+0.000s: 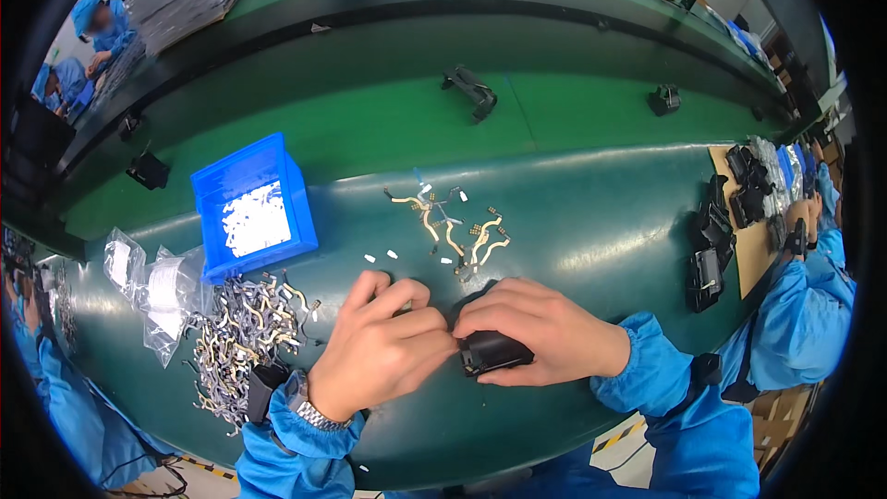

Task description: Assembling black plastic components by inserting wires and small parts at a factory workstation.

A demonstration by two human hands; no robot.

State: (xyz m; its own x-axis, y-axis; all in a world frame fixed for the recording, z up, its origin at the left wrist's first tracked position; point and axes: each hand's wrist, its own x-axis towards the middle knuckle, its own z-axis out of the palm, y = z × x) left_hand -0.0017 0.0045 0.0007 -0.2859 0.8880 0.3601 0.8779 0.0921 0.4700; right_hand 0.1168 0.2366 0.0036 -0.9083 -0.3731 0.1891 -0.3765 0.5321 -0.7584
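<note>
My right hand [545,328] is wrapped over a black plastic housing [494,353] above the green bench, thumb along its near side. Close to the housing's left end, my left hand [383,342] has its fingers curled in; what they pinch, if anything, is hidden. Just beyond both hands lie several short cable pieces [453,236] with cream sleeves and small connectors. Small white pieces [392,254] are scattered beside them. A large heap of similar cables [245,337] sits left of my left wrist, with a black part [265,392] at its near edge.
A blue bin [300,212] of small white pieces stands at the left, next to clear plastic bags [166,291]. Black housings [710,273] are gathered at the right, and another black part [473,92] lies on the far green surface. Co-workers in blue sleeves [799,314] sit on both sides.
</note>
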